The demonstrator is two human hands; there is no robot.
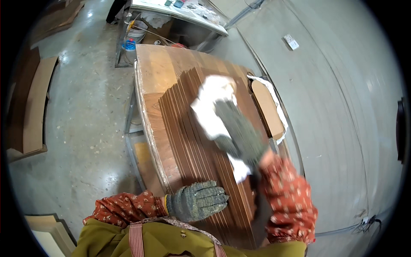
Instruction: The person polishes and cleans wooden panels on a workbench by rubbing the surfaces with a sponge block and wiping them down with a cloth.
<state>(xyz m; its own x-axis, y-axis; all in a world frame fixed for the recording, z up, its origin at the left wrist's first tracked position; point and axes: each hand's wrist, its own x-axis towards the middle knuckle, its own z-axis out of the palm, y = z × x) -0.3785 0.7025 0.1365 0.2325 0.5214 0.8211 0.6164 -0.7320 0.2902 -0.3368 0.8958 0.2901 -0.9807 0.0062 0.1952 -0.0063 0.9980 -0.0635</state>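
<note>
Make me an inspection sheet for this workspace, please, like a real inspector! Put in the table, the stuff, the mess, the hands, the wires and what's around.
Surface: wooden tabletop, partly covered.
Job's things: brown panels, stacked closely; white cloth over them, blurred.
Clutter: pale bucket under another bench.
Hands: left hand, gloved, flat over the panels; right hand, gloved, at the cloth, grip too blurred to tell.
Cables: dark tangle near the wall, lower right.
Surroundings: grey wall, shiny floor.

Probably wooden panels (201, 158) on table (156, 64)
</note>
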